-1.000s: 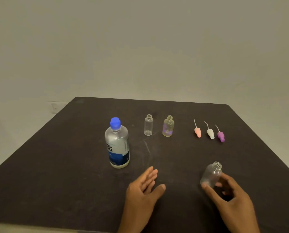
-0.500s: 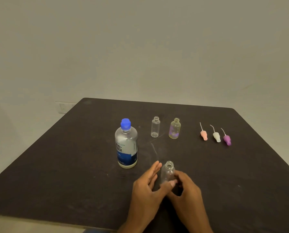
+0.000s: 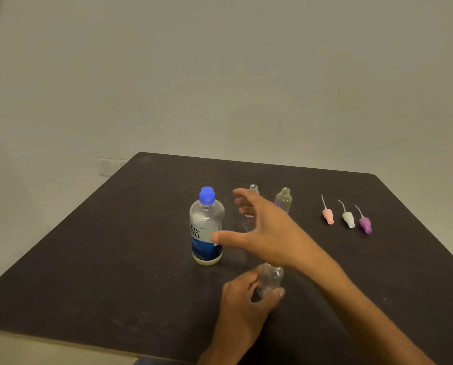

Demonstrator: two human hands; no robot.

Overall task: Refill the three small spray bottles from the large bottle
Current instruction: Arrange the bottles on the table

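The large clear bottle point(image 3: 206, 227) with a blue cap and blue label stands upright left of centre on the dark table point(image 3: 114, 259). My right hand point(image 3: 264, 230) hovers open just right of it, thumb near the label, not gripping. My left hand point(image 3: 246, 301) holds a small clear open bottle point(image 3: 270, 280) upright on the table near the front. Two more small open bottles stand behind: one point(image 3: 253, 188) mostly hidden by my right hand, the other point(image 3: 283, 200) with a purple tint.
Three spray tops with thin tubes lie in a row at the right: pink point(image 3: 328, 216), white point(image 3: 348, 219) and purple point(image 3: 365, 224). A plain wall rises behind the table, with a wall socket point(image 3: 106, 166) at the far left corner.
My right hand let go of the small bottle and reached forward and left to the large bottle. My left hand took hold of the small bottle.
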